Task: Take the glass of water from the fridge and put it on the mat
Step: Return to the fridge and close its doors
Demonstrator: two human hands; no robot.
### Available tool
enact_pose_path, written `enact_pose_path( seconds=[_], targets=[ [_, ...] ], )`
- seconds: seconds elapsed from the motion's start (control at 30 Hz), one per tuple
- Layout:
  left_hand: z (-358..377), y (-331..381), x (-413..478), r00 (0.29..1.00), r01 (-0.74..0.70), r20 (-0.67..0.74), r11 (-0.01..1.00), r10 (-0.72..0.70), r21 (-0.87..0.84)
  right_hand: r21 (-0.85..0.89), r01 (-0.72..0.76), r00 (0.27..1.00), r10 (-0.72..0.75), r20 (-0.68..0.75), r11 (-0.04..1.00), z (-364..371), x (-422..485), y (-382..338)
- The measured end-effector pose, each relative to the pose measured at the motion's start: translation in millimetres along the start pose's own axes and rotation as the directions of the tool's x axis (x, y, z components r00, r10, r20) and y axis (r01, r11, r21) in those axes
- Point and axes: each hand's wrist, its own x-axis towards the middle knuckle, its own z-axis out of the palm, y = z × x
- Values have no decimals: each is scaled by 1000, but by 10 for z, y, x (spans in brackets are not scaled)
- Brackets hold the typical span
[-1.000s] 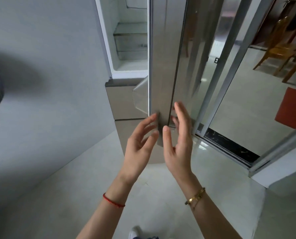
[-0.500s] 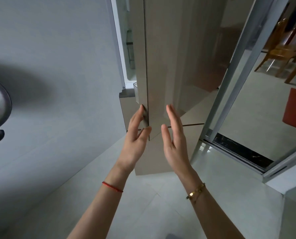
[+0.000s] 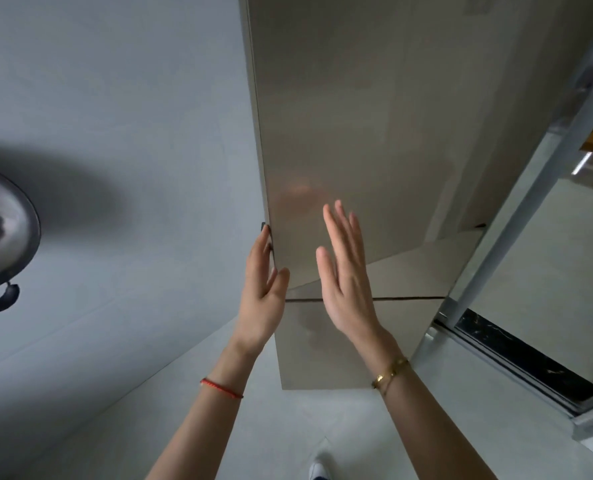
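Observation:
The beige fridge door (image 3: 357, 133) fills the upper middle of the head view, and nothing of the fridge's inside shows. My left hand (image 3: 262, 292) lies flat against the door's left edge, fingers straight, holding nothing. Just in front of the door's face my right hand (image 3: 345, 275) is raised with its fingers spread and empty. The lower fridge drawer front (image 3: 340, 344) sits under the door. No glass of water and no mat are in view.
A grey wall (image 3: 115, 133) runs along the left, with a dark round pan (image 3: 1, 233) hanging at the far left edge. A sliding door frame (image 3: 516, 216) and its dark floor track (image 3: 523, 358) stand at the right. Pale floor tiles lie below.
The fridge door has swung from open to covering the compartment. Both hands followed it to the right and up, the left one staying on its edge.

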Motion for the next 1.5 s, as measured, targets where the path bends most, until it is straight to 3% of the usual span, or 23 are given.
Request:
enact_pose_path(
  seconds=[0.13, 0.33, 0.83, 1.17, 1.33, 1.5],
  targets=[
    [-33, -92, 370, 997, 4, -79, 1000, -3, 17, -239, 220, 975, -208, 74, 946, 165, 471, 183],
    [-123, -213, 866, 989, 42, -146, 990, -22, 137, -413, 359, 930, -359, 80, 837, 486, 1126, 401],
    [-310, -393, 1789, 999, 44, 1, 976, -45, 214, -663, 253, 922, -383, -56, 705, 1094, 2017, 929],
    [-324, -509, 1863, 992, -121, 69, 923, 103, 365, -795, 165, 873, -461, -158, 584, 1317, 2153, 1142],
    [-417, -521, 1874, 990, -121, 117, 924, 83, 362, -764, 194, 891, -436, -124, 615, 1227, 2119, 1079],
    [-588, -470, 1852, 994, -20, 110, 979, -3, 203, -630, 271, 923, -382, -44, 727, 1049, 2041, 880]
  ],
)
